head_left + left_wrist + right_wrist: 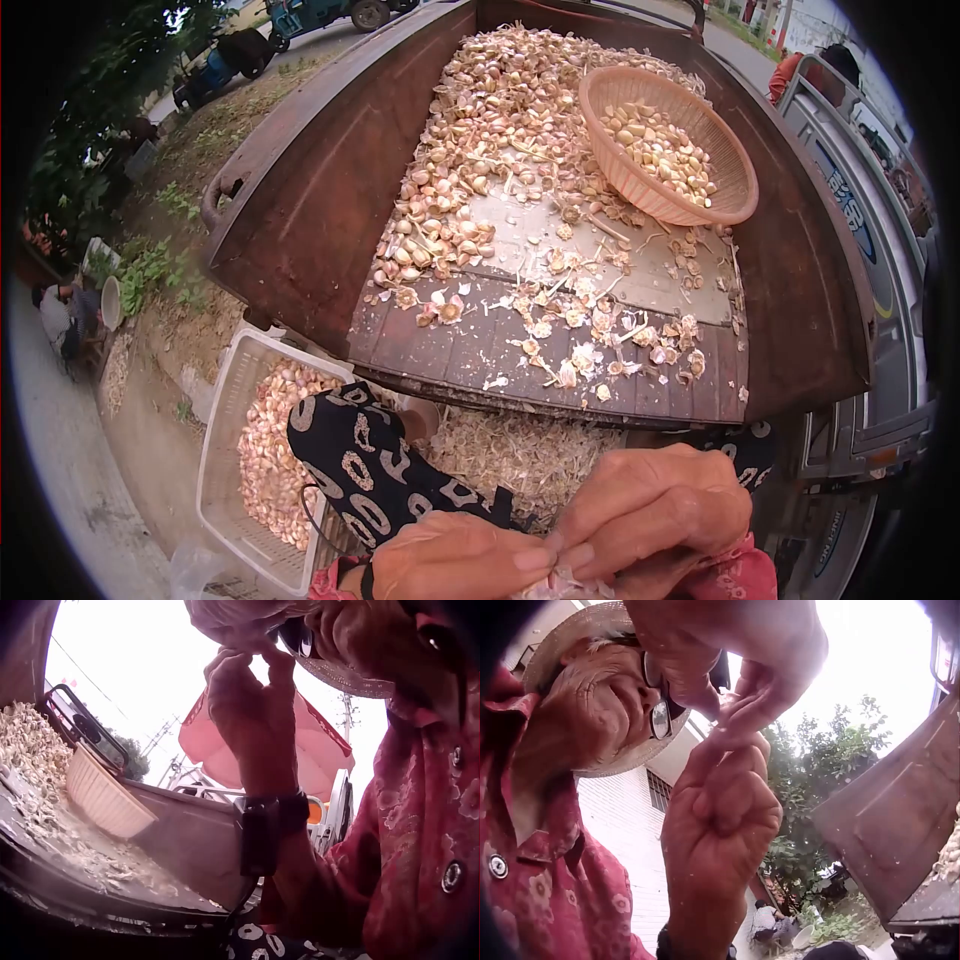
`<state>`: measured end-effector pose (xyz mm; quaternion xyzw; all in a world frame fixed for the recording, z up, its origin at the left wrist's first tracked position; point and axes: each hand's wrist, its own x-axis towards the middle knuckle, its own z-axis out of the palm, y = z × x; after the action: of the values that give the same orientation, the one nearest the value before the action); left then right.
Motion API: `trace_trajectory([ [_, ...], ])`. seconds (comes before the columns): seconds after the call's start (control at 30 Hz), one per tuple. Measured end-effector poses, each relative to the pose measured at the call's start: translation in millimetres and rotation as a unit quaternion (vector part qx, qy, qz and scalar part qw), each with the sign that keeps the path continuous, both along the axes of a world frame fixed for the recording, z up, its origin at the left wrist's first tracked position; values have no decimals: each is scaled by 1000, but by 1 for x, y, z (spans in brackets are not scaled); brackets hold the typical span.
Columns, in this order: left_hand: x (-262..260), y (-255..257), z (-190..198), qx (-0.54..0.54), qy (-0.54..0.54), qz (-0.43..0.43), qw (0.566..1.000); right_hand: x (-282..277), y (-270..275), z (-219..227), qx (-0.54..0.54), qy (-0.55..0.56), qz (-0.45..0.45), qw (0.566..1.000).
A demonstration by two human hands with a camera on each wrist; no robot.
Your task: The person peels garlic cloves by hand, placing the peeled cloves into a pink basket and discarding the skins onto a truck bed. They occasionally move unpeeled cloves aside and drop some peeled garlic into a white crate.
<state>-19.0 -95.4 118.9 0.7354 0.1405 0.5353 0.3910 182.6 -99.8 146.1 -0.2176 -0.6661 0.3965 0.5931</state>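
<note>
Both hands meet at the bottom of the head view, just in front of the rusty cart bed point(300, 200). The left hand point(455, 562) has its fingers curled, and its fingertips pinch a small pale garlic piece point(565, 583) that shows only partly between the two hands. The right hand point(650, 505) lies over it from the other side, fingers bent down onto the same garlic piece, so both hands hold it together; how much of it is skin and how much clove cannot be told. On the cart bed, beyond the hands, lies a wide heap of garlic cloves point(470, 130) with loose papery skins point(580, 330) scattered nearer its front edge. An orange plastic basket point(735, 185) sits tilted on the far right part of the cart bed, holding peeled cloves. Below the cart bed's front edge, to the left of the hands, stands a white plastic crate point(225, 410) filled with pinkish garlic, and a black patterned cloth point(360, 470) lies between that crate and the hands. A red patterned sleeve point(735, 575) shows at the right wrist.
</note>
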Motion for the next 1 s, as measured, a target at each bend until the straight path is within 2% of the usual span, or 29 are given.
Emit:
trace_trajectory([
  [0.03,8,0,0,-188,6,-25,982,-7,9,-5,-64,9,-49,997],
  [0.07,25,6,-13,-313,-163,-69,933,-10,17,-26,-128,81,-26,988],
  [0.1,26,15,-25,-378,-176,-105,903,-10,18,-42,-257,170,10,951],
  [0.17,30,22,-34,-459,-158,-53,873,-6,22,-54,-345,174,19,922],
  [0.2,30,26,-38,-460,-159,-53,872,-6,24,-58,-346,173,20,922],
  [0.27,27,33,-46,-553,-249,-146,782,-8,28,-67,-392,235,51,888],
  [0.3,28,36,-49,-553,-249,-145,782,-9,30,-71,-392,235,51,888],
  [0.37,32,39,-53,-584,-304,-181,730,-10,34,-77,-395,258,47,881],
  [0.4,34,39,-54,-572,-296,-158,749,-11,35,-80,-360,234,36,902],
  [0.43,33,39,-56,-572,-298,-156,748,-10,36,-80,-362,233,38,902],
  [0.5,34,41,-62,-503,-192,-57,841,-9,39,-80,-344,163,15,924],
  [0.53,37,41,-67,-504,-193,-58,840,-10,39,-82,-346,162,13,924],
  [0.6,45,41,-74,-394,-167,20,903,-12,39,-85,-278,87,-30,956],
  [0.63,42,42,-73,-395,-168,20,903,-13,38,-86,-279,86,-30,956],
  [0.7,33,45,-70,-466,-135,-28,874,-15,35,-89,-285,78,-67,953],
  [0.73,33,45,-67,-466,-135,-28,874,-11,33,-97,-318,132,-25,938],
  [0.77,35,46,-64,-524,-213,-61,823,-9,33,-99,-320,132,-26,938],
  [0.8,36,46,-63,-575,-288,-94,760,-7,33,-100,-371,230,24,899],
  [0.83,37,49,-64,-574,-289,-95,760,-5,35,-99,-415,323,75,847],
  [0.9,34,53,-70,-517,-231,-5,824,-4,37,-101,-422,298,52,855],
  [0.93,32,52,-66,-503,-153,30,850,-3,38,-102,-449,287,44,845],
  [0.97,30,51,-65,-502,-153,29,851,-2,39,-103,-475,275,35,835],
  [1.0,29,51,-64,-376,19,77,923,-2,40,-106,-488,266,50,830],
])
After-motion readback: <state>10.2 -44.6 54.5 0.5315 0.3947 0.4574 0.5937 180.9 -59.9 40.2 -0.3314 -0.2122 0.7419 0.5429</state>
